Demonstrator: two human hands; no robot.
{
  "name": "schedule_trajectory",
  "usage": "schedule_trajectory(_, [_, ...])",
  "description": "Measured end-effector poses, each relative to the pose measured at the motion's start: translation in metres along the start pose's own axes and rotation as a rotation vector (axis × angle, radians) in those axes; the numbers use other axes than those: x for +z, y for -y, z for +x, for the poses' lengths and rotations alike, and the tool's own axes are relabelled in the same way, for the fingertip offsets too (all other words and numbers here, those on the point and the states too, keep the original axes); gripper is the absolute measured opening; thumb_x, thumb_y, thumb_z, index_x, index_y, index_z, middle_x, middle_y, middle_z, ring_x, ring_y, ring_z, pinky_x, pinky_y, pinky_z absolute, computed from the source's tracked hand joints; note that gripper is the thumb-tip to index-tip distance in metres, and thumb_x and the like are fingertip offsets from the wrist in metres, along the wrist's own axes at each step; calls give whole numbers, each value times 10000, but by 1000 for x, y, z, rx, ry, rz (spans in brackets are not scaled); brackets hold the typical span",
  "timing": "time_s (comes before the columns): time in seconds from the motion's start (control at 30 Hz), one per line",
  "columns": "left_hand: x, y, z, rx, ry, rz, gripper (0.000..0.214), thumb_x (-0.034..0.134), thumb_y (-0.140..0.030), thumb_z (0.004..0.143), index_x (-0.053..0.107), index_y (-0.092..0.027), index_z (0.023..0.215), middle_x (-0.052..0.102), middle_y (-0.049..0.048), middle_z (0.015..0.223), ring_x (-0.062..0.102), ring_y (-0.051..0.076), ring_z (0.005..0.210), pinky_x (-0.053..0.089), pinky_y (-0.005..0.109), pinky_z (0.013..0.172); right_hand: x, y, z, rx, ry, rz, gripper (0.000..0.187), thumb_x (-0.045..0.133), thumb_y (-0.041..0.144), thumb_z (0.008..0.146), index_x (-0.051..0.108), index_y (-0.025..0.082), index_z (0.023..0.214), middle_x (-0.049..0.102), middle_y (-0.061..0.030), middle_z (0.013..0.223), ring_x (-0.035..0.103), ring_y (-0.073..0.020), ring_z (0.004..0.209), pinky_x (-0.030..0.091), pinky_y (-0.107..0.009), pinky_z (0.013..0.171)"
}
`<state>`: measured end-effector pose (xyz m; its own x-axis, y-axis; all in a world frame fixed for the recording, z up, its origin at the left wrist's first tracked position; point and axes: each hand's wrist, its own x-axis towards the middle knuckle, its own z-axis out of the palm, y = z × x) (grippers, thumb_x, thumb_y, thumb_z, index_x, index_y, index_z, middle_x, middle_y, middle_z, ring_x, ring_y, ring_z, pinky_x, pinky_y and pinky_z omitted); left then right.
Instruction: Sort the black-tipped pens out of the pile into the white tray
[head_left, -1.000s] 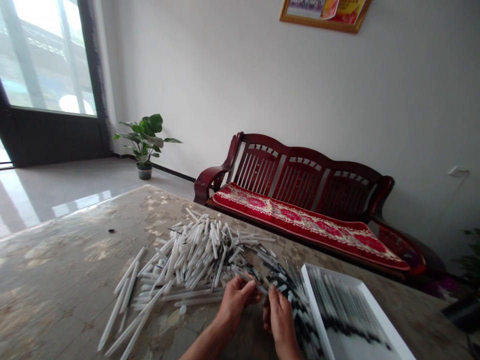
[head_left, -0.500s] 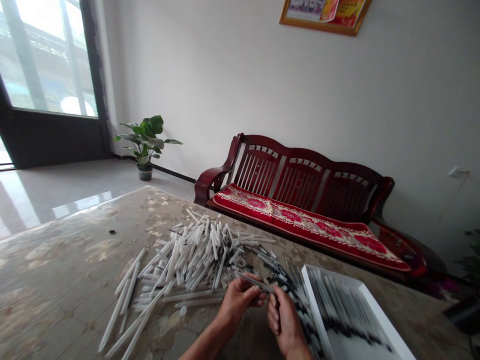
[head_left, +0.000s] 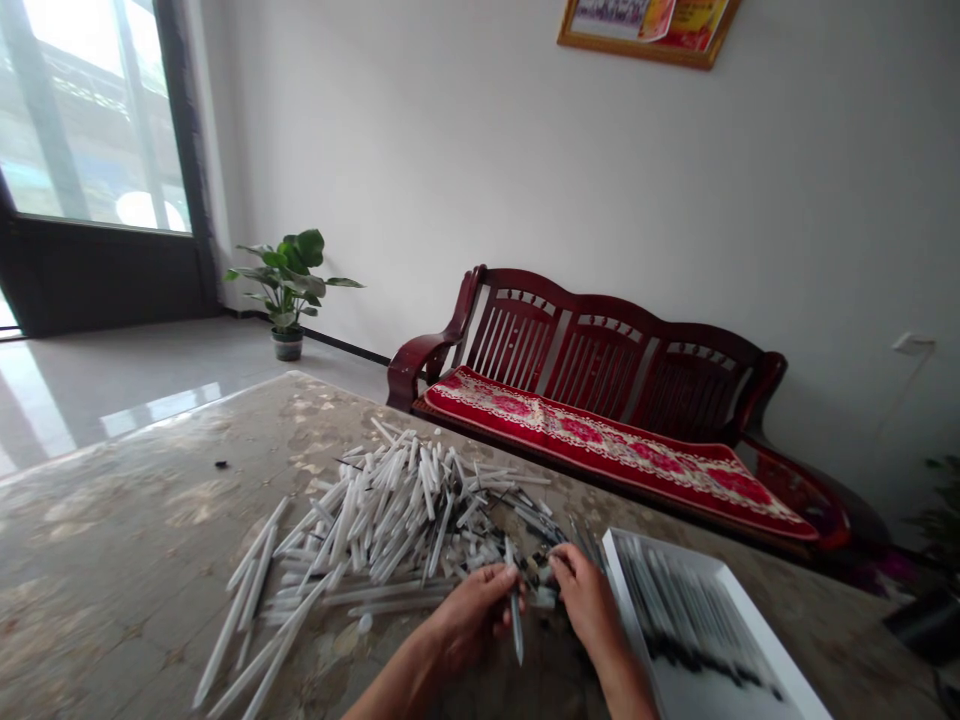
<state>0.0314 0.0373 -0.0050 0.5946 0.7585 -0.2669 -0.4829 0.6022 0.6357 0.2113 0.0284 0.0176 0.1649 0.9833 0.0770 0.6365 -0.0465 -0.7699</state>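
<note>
My left hand (head_left: 481, 598) is closed around a slim grey pen (head_left: 517, 625), which stands nearly upright with its pointed end down. To the right, my right hand (head_left: 584, 580) reaches over small dark pieces (head_left: 536, 572), its fingertips pinched together. What is between those fingertips, if anything, is too small to make out. Beyond and left of my left hand lies a big heap of whitish pen-like tubes (head_left: 390, 505). Beside my right hand stands a white box (head_left: 611, 562) holding a row of grey pens with dark ends (head_left: 679, 610).
A patterned cover lies on the table (head_left: 135, 560), with a small black piece (head_left: 221, 464) at the left. Behind it are a dark red wooden bench (head_left: 600, 345) with a red floral cushion (head_left: 577, 430), and a potted plant (head_left: 287, 345).
My hands have moved apart. The pen, earlier held across both hands, now points down in my left hand alone. My right hand has shifted right and forward to the dark pieces.
</note>
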Motion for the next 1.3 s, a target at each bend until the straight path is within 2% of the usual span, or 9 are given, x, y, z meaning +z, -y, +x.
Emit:
schedule_trajectory(0.03, [0,0,2,46,-46,-29,406,852,-467,581,659,-134,710,644,-9,590,474,31,431,314,129,398,-3,-3,2,-67,-37,-126,196,470,277,838,658,239,881,673,-26,837,644,-196,800,463,-272,688])
schedule_trajectory(0.1, [0,0,6,126,-118,-64,408,868,-450,559,665,-138,724,652,-11,631,505,36,478,363,129,442,-8,-5,3,-168,-39,-340,301,465,144,806,697,270,952,673,-32,1002,641,-192,945,445,-266,800])
schedule_trajectory(0.23, [0,-2,8,230,-190,-75,431,884,-449,521,699,-138,754,597,-36,591,535,57,529,411,152,497,-8,1,1,-213,57,-632,373,514,52,761,713,293,966,650,-28,1035,633,-184,984,433,-242,791])
schedule_trajectory(0.37, [-1,-5,8,302,-266,-91,462,905,-443,459,709,-144,751,608,-33,607,548,74,546,419,178,513,-6,8,-1,-195,80,-761,317,568,42,738,672,257,947,643,-34,1052,610,-206,1025,421,-255,789])
schedule_trajectory(0.6, [-1,-5,9,356,-332,-91,487,909,-440,428,709,-146,761,636,-21,658,562,91,557,427,209,531,-8,2,-1,-230,103,-775,275,584,88,768,644,262,973,663,-12,1032,590,-214,1038,400,-270,841])
schedule_trajectory(0.83, [1,-6,8,380,-362,-85,496,901,-459,426,707,-152,763,649,-12,679,575,100,573,434,213,533,-6,-4,-4,-116,75,-642,221,561,82,795,640,255,906,681,1,1013,643,-181,978,422,-238,784])
schedule_trajectory(0.97, [-1,-6,8,390,-374,-85,506,900,-470,415,708,-151,758,663,-3,681,590,112,586,456,224,546,-5,4,-13,-191,18,-536,205,520,109,855,634,255,944,703,-1,1010,655,-173,962,438,-245,807])
schedule_trajectory(1.1, [-2,-5,8,412,-382,-80,501,898,-467,426,713,-151,768,672,3,678,609,128,608,479,236,571,-1,15,-21,-288,-36,-507,229,561,109,835,661,267,967,709,0,996,651,-185,973,448,-261,827])
schedule_trajectory(1.3, [-2,-4,8,429,-352,-40,464,895,-446,455,717,-141,757,682,18,674,609,134,592,479,242,563,6,17,-23,-343,-71,-496,244,569,94,822,685,259,959,708,-19,969,655,-195,940,474,-271,821])
